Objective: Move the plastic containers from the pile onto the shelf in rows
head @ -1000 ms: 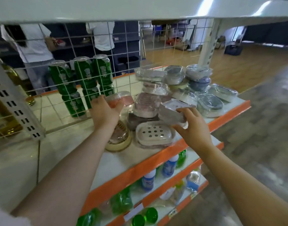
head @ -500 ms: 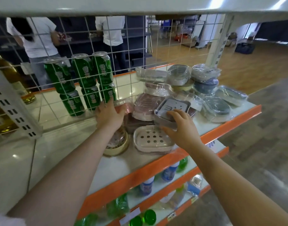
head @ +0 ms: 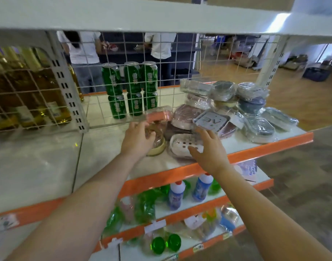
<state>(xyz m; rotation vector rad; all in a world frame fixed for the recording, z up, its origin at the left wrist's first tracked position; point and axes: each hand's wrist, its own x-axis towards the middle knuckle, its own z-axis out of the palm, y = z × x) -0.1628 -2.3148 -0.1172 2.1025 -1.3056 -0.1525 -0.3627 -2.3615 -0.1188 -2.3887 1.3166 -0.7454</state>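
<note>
A pile of plastic-wrapped containers (head: pixel 225 102) sits at the right end of the white shelf (head: pixel 236 146) with an orange front edge. My left hand (head: pixel 137 140) curls round a round beige wrapped container (head: pixel 158 146) at the pile's left, below a pink one (head: pixel 158 115). My right hand (head: pixel 208 149) is spread open, its fingers over the right side of a white soap dish with holes (head: pixel 180 145) at the front. A grey square tray (head: pixel 210 120) rests tilted on the pile just above that hand.
A wire grid (head: pixel 161 59) backs the shelf, with stacked green cans (head: pixel 131 87) behind it. A perforated upright (head: pixel 67 87) divides off oil bottles (head: pixel 29 95) on the left. Bare shelf stretches left of the pile. Lower shelves hold bottles (head: pixel 176 193). People stand beyond the grid.
My right hand has let go of the grey tray, left it on the pile and dropped to the white dish. My left hand has slid down from the pink container to the beige one.
</note>
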